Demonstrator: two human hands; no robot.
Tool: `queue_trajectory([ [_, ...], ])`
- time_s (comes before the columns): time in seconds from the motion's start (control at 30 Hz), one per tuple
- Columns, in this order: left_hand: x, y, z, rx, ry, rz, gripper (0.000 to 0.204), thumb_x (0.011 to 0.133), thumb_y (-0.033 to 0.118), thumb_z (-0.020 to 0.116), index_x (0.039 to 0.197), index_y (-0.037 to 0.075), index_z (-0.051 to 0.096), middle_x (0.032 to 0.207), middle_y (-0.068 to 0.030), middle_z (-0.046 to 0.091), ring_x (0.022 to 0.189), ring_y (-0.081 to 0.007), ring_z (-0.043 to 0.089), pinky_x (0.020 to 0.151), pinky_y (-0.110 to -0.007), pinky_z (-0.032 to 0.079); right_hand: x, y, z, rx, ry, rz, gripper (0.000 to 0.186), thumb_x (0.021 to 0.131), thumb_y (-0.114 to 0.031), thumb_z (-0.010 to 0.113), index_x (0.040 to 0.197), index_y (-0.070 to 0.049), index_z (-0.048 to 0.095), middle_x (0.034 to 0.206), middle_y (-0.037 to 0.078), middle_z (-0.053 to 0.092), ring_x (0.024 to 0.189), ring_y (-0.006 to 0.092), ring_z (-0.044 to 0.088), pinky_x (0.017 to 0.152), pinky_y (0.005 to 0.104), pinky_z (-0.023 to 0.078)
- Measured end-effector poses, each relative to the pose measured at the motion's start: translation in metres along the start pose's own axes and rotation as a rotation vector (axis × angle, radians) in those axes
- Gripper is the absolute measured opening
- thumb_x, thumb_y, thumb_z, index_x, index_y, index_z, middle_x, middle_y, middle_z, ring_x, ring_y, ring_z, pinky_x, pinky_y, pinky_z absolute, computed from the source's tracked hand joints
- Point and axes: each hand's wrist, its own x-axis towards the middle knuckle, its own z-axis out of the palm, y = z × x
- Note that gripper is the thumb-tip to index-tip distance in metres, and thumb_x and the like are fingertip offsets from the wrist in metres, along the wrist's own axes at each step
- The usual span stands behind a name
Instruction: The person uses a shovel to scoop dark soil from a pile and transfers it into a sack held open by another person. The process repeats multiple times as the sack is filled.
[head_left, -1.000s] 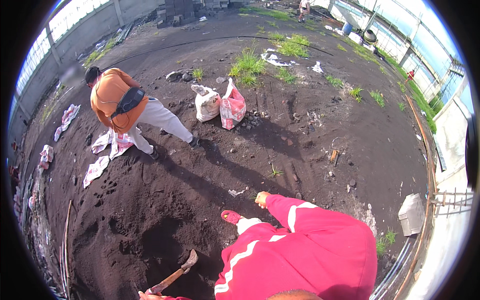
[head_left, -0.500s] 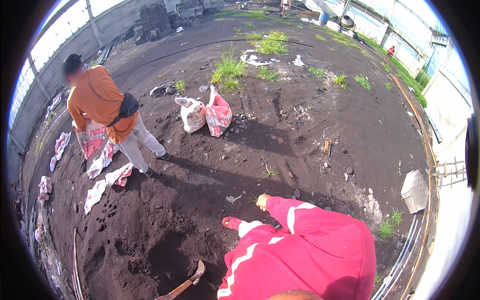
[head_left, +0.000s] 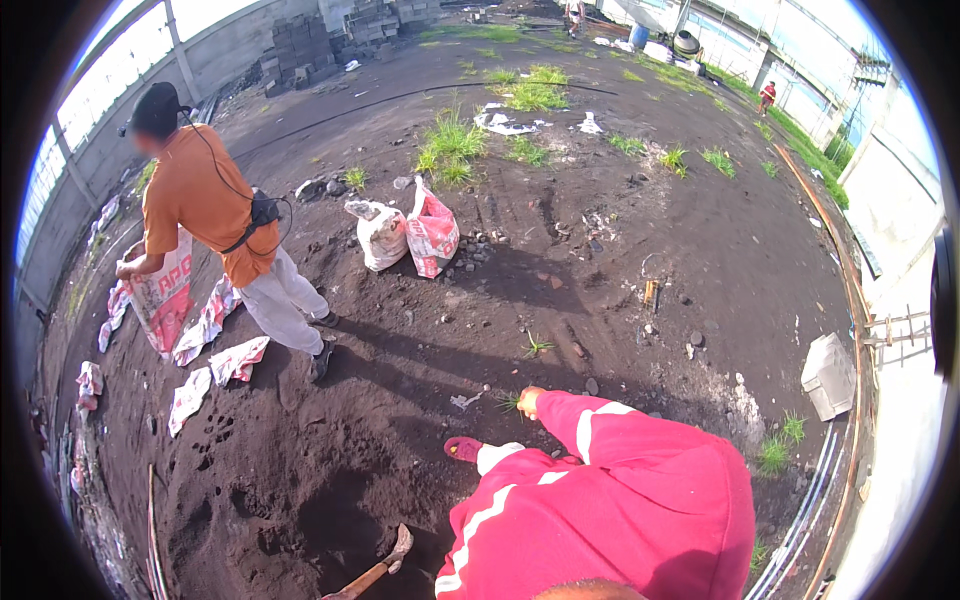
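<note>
The small grass tuft stands in the black soil just ahead of me, and my right hand is right against it at the end of my red, white-striped sleeve; the fingers look curled, but the hand is too small here for me to tell whether they pinch the blades or only rest beside them. My left hand is out of the picture. Near my pink sandal, lower and to the left, a digging tool with a wooden handle lies slanted on the dirt, its blade end toward me.

Further off to my left a person in an orange shirt stands on the soil, holding a red-and-white sack open at their side; flat empty sacks lie at their feet. Beyond them two filled sacks, a white sack and a red sack, stand touching each other, with a grass clump behind. Well away on my right a grey block sits by the edge of the plot.
</note>
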Motion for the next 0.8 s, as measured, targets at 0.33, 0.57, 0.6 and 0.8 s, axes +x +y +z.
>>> queue_trajectory([
  [0.33, -0.001, -0.004, -0.013, 0.094, -0.004, -0.042, 0.038, 0.092, 0.025, 0.056, 0.114, -0.006, 0.051, 0.101, -0.0265, 0.064, 0.089, -0.0320, 0.065, 0.073, -0.040, 0.054, -0.001, -0.027, 0.008, -0.062, -0.022, -0.059, 0.025, 0.088, -0.028, 0.054, 0.085, -0.007, 0.066, 0.070, 0.005, 0.067, 0.057, 0.0201, 0.066, 0.050, 0.0370, 0.052],
  [0.57, -0.006, -0.011, -0.023, -0.179, -0.022, -0.221, 0.058, 0.076, 0.061, 0.066, 0.081, 0.003, 0.069, 0.079, -0.0077, 0.063, 0.068, -0.0208, 0.059, 0.053, -0.031, 0.047, 0.032, 0.006, 0.023, -0.574, -0.130, -0.361, 0.021, 0.082, -0.026, 0.060, 0.094, -0.011, 0.068, 0.083, 0.003, 0.070, 0.066, 0.0206, 0.069, 0.055, 0.0384, 0.055],
  [0.6, -0.007, -0.009, -0.024, -0.161, -0.042, -0.219, 0.057, 0.076, 0.061, 0.066, 0.080, 0.004, 0.069, 0.079, -0.0074, 0.063, 0.068, -0.0204, 0.058, 0.053, -0.031, 0.047, 0.034, 0.011, 0.026, -0.866, -0.131, -0.469, 0.021, 0.082, -0.027, 0.060, 0.094, -0.011, 0.068, 0.083, 0.003, 0.070, 0.067, 0.0209, 0.069, 0.055, 0.0388, 0.055],
  [0.8, -0.028, 0.007, -0.041, -0.230, 0.025, -0.291, 0.061, 0.075, 0.060, 0.069, 0.089, 0.000, 0.068, 0.095, -0.0114, 0.063, 0.081, -0.0230, 0.061, 0.062, -0.033, 0.050, 0.014, 0.008, 0.030, -0.061, -0.072, 0.024, 0.019, 0.089, -0.028, 0.055, 0.095, -0.012, 0.063, 0.077, 0.005, 0.068, 0.059, 0.0218, 0.067, 0.048, 0.0401, 0.052],
])
